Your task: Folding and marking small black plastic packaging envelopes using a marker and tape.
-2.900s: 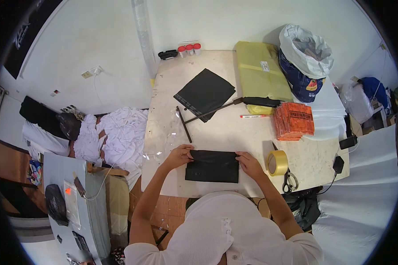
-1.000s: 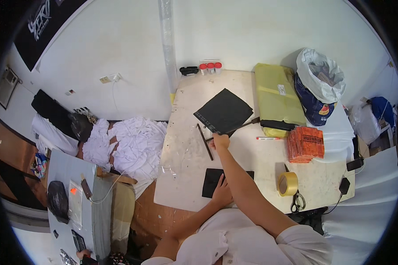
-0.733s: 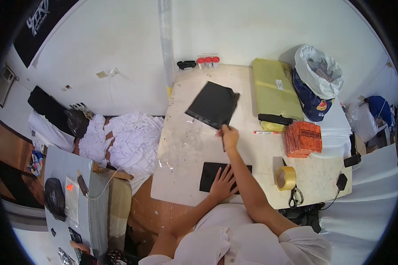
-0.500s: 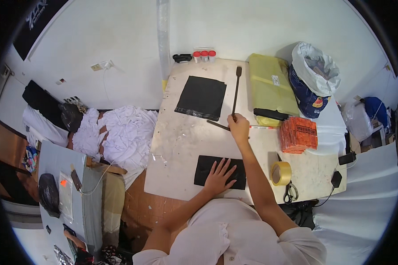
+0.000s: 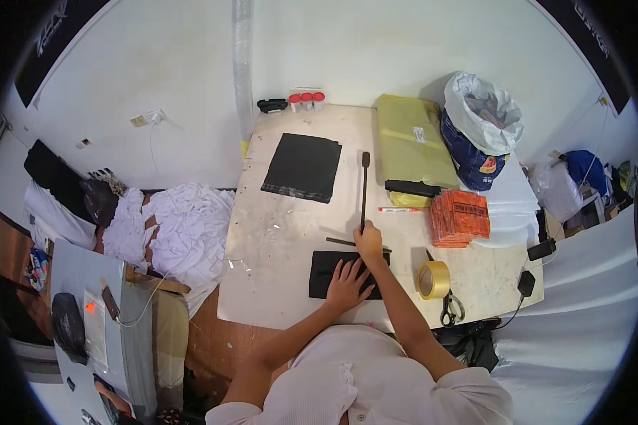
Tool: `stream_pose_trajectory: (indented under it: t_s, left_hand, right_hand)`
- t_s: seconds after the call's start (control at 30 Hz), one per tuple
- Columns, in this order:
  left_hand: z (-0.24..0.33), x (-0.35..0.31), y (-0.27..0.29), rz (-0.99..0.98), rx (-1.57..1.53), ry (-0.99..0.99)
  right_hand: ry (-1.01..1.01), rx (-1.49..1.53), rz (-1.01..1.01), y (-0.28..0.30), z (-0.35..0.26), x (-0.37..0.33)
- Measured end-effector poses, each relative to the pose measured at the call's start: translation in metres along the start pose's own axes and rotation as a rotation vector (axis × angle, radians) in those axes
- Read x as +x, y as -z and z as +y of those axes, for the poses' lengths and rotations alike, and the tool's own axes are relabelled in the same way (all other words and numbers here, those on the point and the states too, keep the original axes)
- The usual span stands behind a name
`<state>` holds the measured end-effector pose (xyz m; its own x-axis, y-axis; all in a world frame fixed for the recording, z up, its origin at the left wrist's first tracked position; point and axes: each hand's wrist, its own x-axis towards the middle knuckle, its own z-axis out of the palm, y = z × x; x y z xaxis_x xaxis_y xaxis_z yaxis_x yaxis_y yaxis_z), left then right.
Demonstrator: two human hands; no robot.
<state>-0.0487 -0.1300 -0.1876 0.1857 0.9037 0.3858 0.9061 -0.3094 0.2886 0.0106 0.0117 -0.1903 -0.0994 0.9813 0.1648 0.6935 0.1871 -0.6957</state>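
Note:
My left hand (image 5: 346, 287) lies flat with fingers spread on a folded black sheet (image 5: 322, 276) near the table's front edge. My right hand (image 5: 368, 244) is closed around the lower end of a long dark T-shaped tool (image 5: 364, 191). Its thin shaft points away from me and ends in a thicker tip. The crossbar lies at the far edge of the folded sheet, partly hidden by the hand. Farther off, a flat stack of black sheets (image 5: 301, 168) rests on the table.
On the right are a bundle of orange packets (image 5: 461, 218), a yellow tape roll (image 5: 433, 280), scissors (image 5: 452, 310), a red-and-white marker (image 5: 400, 209), a yellow plastic-wrapped pack (image 5: 411, 138) and an open sack (image 5: 478, 138). Red-capped containers (image 5: 306, 102) stand at the back.
My right hand has drawn the T-shaped tool nearer, bringing its crossbar to the folded sheet's far edge. My left hand stays flat on the sheet. The whole view has shifted slightly.

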Motion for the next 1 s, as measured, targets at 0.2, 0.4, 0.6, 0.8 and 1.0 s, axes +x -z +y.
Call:
stream_pose_trajectory:
  t_s: [0.2, 0.4, 0.6, 0.8, 1.0]
  left_hand:
    - [0.002, 0.0, -0.001, 0.009, 0.028, 0.009]
    - [0.003, 0.002, -0.002, -0.04, 0.045, 0.028]
    - [0.008, 0.007, -0.005, -0.026, 0.026, -0.006]
    - [0.005, 0.013, 0.01, -0.107, -0.018, 0.023]
    - [0.015, 0.019, 0.012, -0.167, -0.075, 0.105]
  right_hand:
    - [0.01, -0.032, 0.004, -0.005, 0.012, -0.011]
    - [0.066, -0.054, 0.031, -0.007, 0.012, -0.013]
    - [-0.065, -0.071, -0.123, 0.013, 0.011, -0.012]
    - [-0.02, 0.158, -0.043, 0.136, -0.012, -0.027]
    - [-0.205, 0.619, 0.227, 0.249, 0.082, -0.075]
